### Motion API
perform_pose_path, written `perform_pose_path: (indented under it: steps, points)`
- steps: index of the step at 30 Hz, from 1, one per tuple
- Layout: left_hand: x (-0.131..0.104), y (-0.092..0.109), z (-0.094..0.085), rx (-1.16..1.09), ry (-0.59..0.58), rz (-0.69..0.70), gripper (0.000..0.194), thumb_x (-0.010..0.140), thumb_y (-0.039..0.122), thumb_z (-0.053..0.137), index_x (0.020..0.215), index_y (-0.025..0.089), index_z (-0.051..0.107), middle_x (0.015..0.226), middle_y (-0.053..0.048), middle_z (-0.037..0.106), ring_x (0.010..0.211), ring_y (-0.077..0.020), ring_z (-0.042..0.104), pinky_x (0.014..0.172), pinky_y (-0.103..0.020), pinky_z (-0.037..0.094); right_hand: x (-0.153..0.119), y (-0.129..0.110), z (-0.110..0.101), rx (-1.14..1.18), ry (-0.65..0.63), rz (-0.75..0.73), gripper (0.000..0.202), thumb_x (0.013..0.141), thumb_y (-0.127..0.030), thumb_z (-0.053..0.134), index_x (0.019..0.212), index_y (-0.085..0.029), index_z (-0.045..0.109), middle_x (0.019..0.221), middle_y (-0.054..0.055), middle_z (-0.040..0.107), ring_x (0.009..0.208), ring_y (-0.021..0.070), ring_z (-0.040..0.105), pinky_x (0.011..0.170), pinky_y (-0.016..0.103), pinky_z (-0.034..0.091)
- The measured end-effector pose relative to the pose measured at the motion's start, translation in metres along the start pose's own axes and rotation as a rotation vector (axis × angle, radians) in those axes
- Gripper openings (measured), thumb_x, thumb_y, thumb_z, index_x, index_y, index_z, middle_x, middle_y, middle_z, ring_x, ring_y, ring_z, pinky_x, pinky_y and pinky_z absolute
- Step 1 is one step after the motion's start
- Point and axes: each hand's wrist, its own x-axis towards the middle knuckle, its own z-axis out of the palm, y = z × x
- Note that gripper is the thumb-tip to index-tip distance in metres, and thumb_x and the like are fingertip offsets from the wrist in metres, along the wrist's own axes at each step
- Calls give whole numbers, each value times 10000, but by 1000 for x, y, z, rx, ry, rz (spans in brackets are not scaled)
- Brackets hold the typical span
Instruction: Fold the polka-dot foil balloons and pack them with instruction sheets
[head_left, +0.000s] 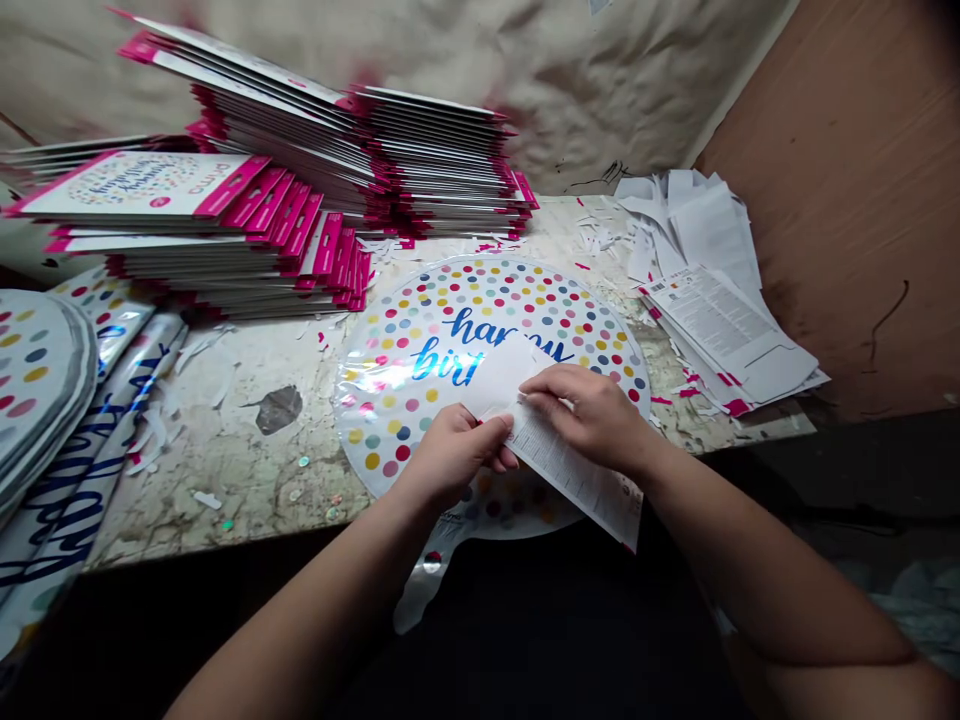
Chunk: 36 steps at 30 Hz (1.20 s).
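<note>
A flat, uninflated foil balloon (405, 420) with coloured dots and blue "happy birthday" lettering lies on the worktop, its tail hanging over the front edge. Above it, a printed paper envelope (570, 470) is held at a slant, its white flap raised over part of the lettering. My left hand (469, 445) is closed on the envelope's left side, thumb on top. With fingers and thumb pinched together, my right hand (581, 410) grips the envelope near the base of the flap. The right fingertips partly hide the paper there.
Stacks of pink-edged packets (247, 250) stand at the back left, with more packets (450, 160) behind. Flat foil balloons (45, 400) are piled at the left edge. Printed envelopes (720, 320) lie at the right beside a brown panel (840, 230). Paper scraps litter the worktop (247, 470).
</note>
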Motion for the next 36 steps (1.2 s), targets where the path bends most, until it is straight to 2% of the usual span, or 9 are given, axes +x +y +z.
perform_pose_path:
  steps: [5,9,22,27,29,31,33,35,36]
  points:
    - [1,2,2,-33,20,-25,303,691,327,619,505,89,613,446,-61,605,427,-106,552,465,-186,422,-4,0,11,-243,28,-107,185,832,-101,395,835,-146,574,843,114,595,838,229,526,746,359,443]
    - [2,3,3,-121,51,-47,303,716,318,577,546,74,637,477,-84,628,425,-105,557,459,-187,422,-4,4,8,-129,79,-10,163,841,-93,395,857,-177,534,824,76,574,809,200,526,738,326,442]
    - [7,3,7,-196,32,-43,374,787,443,498,697,97,604,490,-71,623,427,-157,598,388,-206,428,4,-18,0,-579,-115,-173,204,810,-83,371,763,-149,558,730,103,563,674,214,480,595,317,380]
    - [-2,-4,-15,-228,227,-44,199,829,286,510,913,108,541,622,-65,668,485,-149,631,404,-190,453,-21,11,-53,-307,15,117,168,853,-164,373,829,-191,537,816,96,588,775,219,531,700,335,421]
    - [-21,-11,-21,-274,260,-112,198,832,243,512,992,126,526,820,-95,700,632,-152,673,499,-200,502,-48,28,-83,-229,-297,243,183,864,-283,429,747,-218,554,739,62,604,686,193,549,636,316,425]
    - [-42,-15,-22,-254,42,-281,251,852,311,494,1020,134,554,940,-119,691,706,-158,678,553,-214,514,-73,42,-101,-302,-528,392,304,851,-366,448,600,-219,537,601,45,583,542,173,527,528,306,403]
    - [-57,-10,-22,-75,-345,-413,359,863,430,458,959,123,616,891,-128,697,651,-161,668,539,-225,500,-85,46,-103,-398,-513,450,272,846,-357,444,657,-217,580,667,57,622,582,190,568,533,315,429]
    - [-55,3,-26,255,-519,-305,449,862,504,420,874,123,656,804,-116,699,623,-169,654,557,-250,500,-79,38,-89,-424,-360,384,195,844,-313,451,881,-217,617,893,78,653,791,226,615,656,348,483]
    - [-48,10,-30,453,-453,-142,460,862,513,412,874,128,664,827,-114,699,684,-186,658,616,-276,513,-70,31,-78,-402,-295,318,222,843,-302,465,996,-218,602,1009,85,637,914,238,603,738,366,490]
